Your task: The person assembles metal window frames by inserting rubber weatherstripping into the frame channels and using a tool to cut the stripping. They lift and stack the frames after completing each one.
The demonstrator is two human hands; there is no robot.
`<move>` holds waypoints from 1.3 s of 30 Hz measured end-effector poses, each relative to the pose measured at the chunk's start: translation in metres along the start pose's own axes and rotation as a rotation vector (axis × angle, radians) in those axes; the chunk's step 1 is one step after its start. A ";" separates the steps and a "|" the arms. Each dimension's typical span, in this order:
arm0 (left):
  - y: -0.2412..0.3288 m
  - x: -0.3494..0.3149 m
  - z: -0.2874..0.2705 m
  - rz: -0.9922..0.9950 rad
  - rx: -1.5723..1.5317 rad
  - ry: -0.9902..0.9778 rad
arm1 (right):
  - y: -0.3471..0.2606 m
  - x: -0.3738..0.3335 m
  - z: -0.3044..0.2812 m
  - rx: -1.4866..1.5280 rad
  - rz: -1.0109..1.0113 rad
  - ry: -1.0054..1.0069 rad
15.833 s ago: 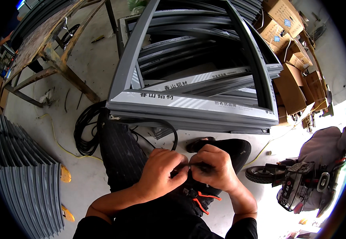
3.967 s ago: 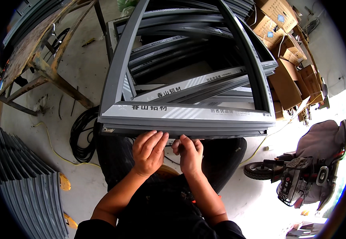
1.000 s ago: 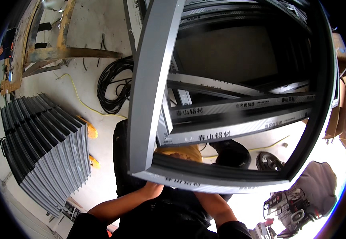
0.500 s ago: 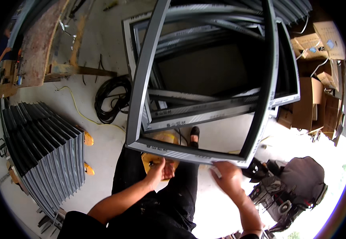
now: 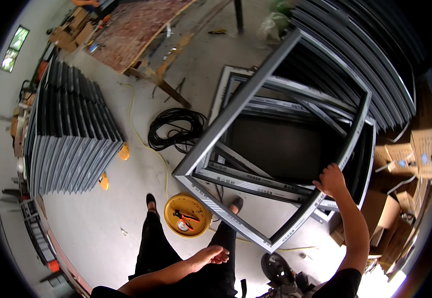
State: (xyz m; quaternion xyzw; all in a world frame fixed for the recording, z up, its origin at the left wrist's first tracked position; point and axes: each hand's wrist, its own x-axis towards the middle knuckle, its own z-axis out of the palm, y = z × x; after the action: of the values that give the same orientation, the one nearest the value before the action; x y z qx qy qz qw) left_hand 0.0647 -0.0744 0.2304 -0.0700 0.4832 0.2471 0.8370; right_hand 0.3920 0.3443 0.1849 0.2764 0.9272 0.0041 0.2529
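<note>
A dark grey rectangular metal frame (image 5: 239, 103) with printed film strips is tilted above a stack of similar frames (image 5: 245, 175). My right hand (image 5: 332, 181) is closed round its right-hand bar. Low over my thighs, my left hand (image 5: 215, 255) is apart from the frame, its fingers curled; whatever may be inside them is hidden. Between my feet stands a round yellow container (image 5: 171, 222), with orange-handled pliers (image 5: 188, 217), a small whitish roll (image 5: 182, 226) and little dark bits on top.
Rows of upright grey frames (image 5: 77, 154) stand at the left, and more dark frames (image 5: 375, 59) at the far right. A black cable coil (image 5: 176, 124) and a yellow cord (image 5: 136, 130) lie on the floor. Cardboard boxes (image 5: 381, 211) sit at right; a worn table (image 5: 139, 30) is beyond.
The frame has turned, its near right corner swinging toward me. My right hand has moved from its near bar up to the right bar. My left hand has moved down from the frame.
</note>
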 end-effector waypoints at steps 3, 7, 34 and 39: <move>-0.022 -0.009 0.005 -0.014 0.038 -0.048 | 0.004 0.009 0.010 0.010 0.002 -0.006; -0.019 -0.037 0.030 0.374 0.598 -0.237 | -0.004 0.009 0.012 -0.008 -0.036 -0.022; 0.001 -0.395 -0.034 1.504 -0.190 -0.523 | -0.576 -0.028 -0.616 0.259 -0.191 -0.136; -0.032 -0.422 -0.126 1.661 -0.053 -0.391 | -0.717 -0.025 -0.675 0.422 -0.250 -0.186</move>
State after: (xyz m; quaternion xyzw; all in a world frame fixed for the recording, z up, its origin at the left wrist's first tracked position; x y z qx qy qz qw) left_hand -0.1902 -0.2931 0.5163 0.3312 0.2186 0.7996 0.4508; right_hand -0.2741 -0.1871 0.6792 0.2054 0.9072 -0.2463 0.2723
